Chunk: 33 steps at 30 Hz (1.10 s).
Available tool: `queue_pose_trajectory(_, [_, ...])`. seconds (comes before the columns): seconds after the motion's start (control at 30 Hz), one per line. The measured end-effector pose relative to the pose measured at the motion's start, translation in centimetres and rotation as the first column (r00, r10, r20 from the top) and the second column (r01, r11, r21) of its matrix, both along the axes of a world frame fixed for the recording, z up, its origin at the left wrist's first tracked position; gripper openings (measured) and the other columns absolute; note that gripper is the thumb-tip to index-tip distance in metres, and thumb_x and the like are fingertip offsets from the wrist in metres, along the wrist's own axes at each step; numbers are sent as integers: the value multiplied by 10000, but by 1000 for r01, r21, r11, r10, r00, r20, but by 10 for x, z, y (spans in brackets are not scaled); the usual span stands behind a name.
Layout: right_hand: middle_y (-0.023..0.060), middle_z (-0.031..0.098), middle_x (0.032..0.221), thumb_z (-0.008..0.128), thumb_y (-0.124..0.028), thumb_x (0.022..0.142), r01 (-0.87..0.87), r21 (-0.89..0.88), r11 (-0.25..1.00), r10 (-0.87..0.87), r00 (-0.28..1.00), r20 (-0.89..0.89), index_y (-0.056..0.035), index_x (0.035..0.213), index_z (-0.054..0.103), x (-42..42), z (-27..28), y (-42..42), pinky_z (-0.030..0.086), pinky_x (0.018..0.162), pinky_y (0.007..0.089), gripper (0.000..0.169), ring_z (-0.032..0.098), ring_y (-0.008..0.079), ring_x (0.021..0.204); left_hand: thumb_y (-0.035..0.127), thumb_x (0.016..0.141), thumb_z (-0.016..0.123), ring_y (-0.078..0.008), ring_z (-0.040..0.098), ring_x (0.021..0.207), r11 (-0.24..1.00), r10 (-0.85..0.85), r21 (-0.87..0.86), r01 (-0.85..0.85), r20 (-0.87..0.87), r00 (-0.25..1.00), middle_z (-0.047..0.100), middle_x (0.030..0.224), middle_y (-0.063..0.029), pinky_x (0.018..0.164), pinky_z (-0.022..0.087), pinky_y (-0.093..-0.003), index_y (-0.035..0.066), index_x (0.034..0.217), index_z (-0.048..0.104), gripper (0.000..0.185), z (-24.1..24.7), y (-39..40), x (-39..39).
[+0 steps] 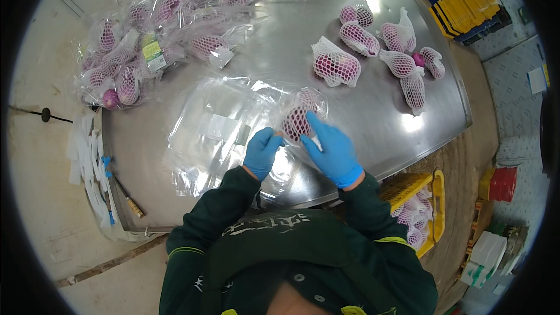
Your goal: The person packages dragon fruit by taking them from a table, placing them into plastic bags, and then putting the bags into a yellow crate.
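My left hand, in a blue glove, pinches the edge of a clear plastic bag between thumb and fingers. Inside that bag appears to lie a purple eggplant-like vegetable in a white foam net. My right hand, also gloved in blue, has thumb and forefinger spread, with their tips at the vegetable's near right side. Its other fingers are partly hidden and slightly blurred. Left of this bag, flat clear bags lie stacked on the steel table.
Several netted vegetables lie at the table's right. Bagged, labelled ones are heaped at the far left. A wooden-handled tool lies by the left edge, near hanging white strips. A yellow crate of netted produce stands below, at right.
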State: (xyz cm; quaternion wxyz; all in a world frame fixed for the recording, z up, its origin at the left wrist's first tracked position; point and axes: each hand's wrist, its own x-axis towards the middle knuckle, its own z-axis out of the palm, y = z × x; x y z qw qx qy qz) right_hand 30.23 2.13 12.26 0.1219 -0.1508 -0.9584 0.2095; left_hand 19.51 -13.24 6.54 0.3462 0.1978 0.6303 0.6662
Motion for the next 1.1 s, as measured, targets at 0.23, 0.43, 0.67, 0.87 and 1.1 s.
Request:
queue_pose_trajectory(0.23, [142, 567, 881, 587, -199, 789, 32, 278, 960, -11, 997, -77, -101, 1083, 532, -26, -59, 83, 448, 621, 413, 315, 565, 305, 780, 145, 902, 524, -86, 442, 648, 1000, -25, -18, 24, -70, 997, 513, 693, -23, 625, 374, -234, 10, 753, 551, 203, 14, 8, -15])
queue_pose_trajectory(0.43, [150, 574, 695, 507, -166, 843, 47, 171, 984, -24, 991, -132, -89, 854, 545, -36, 27, 98, 441, 564, 441, 86, 572, 344, 649, 141, 893, 537, -105, 506, 586, 1000, 6, 19, -2, -195, 981, 492, 630, -52, 553, 400, -254, 5, 716, 504, 225, 82, 14, -29])
queue_pose_trajectory(0.67, [143, 581, 708, 551, -213, 845, -66, -120, 991, 47, 986, -161, -71, 916, 576, -44, 48, 120, 461, 598, 354, 161, 596, 277, 678, 128, 898, 495, -124, 530, 571, 990, -120, 51, 134, -226, 967, 529, 617, -49, 578, 430, -256, 7, 716, 508, 218, 128, 47, -53])
queue_pose_trajectory(0.87, [-5, 592, 875, 549, -283, 900, -50, -787, 615, 1, 998, -63, -37, 1062, 593, -64, 43, 184, 462, 702, 253, 298, 561, 98, 773, 120, 886, 486, -181, 559, 576, 977, -141, 161, 142, -21, 990, 544, 640, -76, 609, 507, -326, 22, 747, 515, 173, 134, 141, -139])
queue_pose_trajectory(1.1, [113, 530, 1195, 651, -357, 814, -64, -535, 842, -51, 979, -197, -62, 1301, 439, -82, -40, 236, 390, 945, 289, 608, 487, 229, 1139, 130, 889, 508, -217, 641, 709, 998, 60, 18, -57, -350, 935, 642, 781, -121, 732, 541, -341, 8, 860, 561, 136, 178, 247, -240])
